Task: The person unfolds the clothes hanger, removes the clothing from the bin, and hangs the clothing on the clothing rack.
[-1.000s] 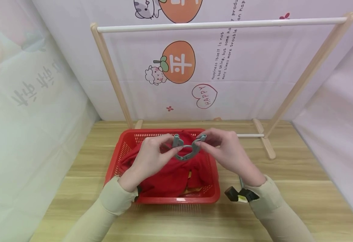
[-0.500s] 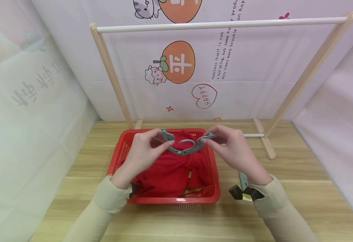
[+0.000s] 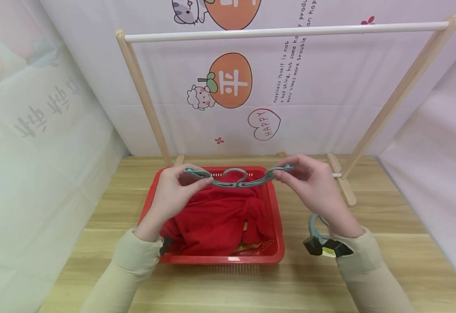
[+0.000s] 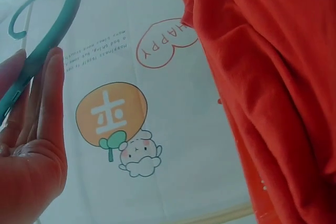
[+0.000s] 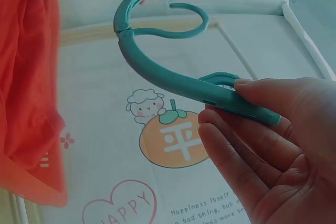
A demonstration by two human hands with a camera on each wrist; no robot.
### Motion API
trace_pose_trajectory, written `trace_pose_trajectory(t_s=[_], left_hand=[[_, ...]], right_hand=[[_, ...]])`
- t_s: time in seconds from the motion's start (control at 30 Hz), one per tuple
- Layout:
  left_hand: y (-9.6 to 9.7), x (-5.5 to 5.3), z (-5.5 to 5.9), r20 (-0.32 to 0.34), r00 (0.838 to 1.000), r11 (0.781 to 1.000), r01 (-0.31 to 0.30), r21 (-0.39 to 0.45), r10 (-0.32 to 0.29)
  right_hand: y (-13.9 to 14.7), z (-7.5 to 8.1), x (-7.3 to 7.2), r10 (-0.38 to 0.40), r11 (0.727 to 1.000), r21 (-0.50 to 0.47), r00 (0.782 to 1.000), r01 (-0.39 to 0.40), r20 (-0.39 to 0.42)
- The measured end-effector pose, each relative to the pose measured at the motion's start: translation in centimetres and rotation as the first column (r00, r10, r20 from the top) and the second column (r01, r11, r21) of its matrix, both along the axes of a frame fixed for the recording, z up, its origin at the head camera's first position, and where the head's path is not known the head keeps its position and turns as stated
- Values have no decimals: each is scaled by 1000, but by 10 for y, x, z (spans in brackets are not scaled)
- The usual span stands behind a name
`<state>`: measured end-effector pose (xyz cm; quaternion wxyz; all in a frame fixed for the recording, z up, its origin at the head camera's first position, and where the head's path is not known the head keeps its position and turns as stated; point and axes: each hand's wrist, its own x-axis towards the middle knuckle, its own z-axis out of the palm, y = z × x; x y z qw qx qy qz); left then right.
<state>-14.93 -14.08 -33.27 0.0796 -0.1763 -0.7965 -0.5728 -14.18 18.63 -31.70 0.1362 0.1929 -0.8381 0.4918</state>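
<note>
Head view: a teal hanger (image 3: 228,184) is held up by its two ends, left hand (image 3: 173,191) on one and right hand (image 3: 315,187) on the other, over the far part of a red basket (image 3: 212,259).
Hanger: its arms spread in a shallow curve; the hook (image 5: 178,35) rises from beside the middle joint (image 5: 124,32), touched by neither hand.
Left hand: thumb and fingers clamped on the hanger's left end.
Right hand: thumb over the right end, fingers beneath, pinching it; the tip pokes out past the thumb.
Weight and feel: it looks like thin plastic, so probably light, stiff along each arm and fairly smooth; a loose pinch might let it turn.
Weak spot: the joint seems able to fold and is probably the part most easily strained, so twisting there looks unwise.
Where to hold: the ends by the small loops look good for keeping the arms spread; the base of the hook would probably suit one hand.
Basket: heaped red cloth (image 3: 212,221) inside, soft and crumpled.
Table (image 3: 290,287): a second teal piece (image 3: 312,226), partly hidden by the right wrist, lies right of the basket.
Rack (image 3: 282,31): its white bar runs across behind everything, well apart from the hands.
</note>
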Motion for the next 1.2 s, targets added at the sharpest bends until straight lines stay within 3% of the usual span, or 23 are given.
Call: trace_pose_trajectory(t_s=[0.23,0.4,0.7,0.93,1.2], left_hand=[[-2,-2,-3,98,995,993,-3,115,-8],[-3,-2,-2,160,987,975,-19,221,-17],[-3,-3,-3,178,977,890,19,456,-113],[-1,-3,-5,202,965,830,25,557,-165],[2,-4,-6,184,961,769,42,638,-205]], right_hand=[[7,1,0,5,999,-45,1000,-4,14],[11,3,-1,4,998,-67,999,-1,40],[16,4,1,-11,999,-39,997,14,75],[17,1,-1,-9,1000,19,998,8,66],[19,-6,-5,9,996,84,998,-15,69]])
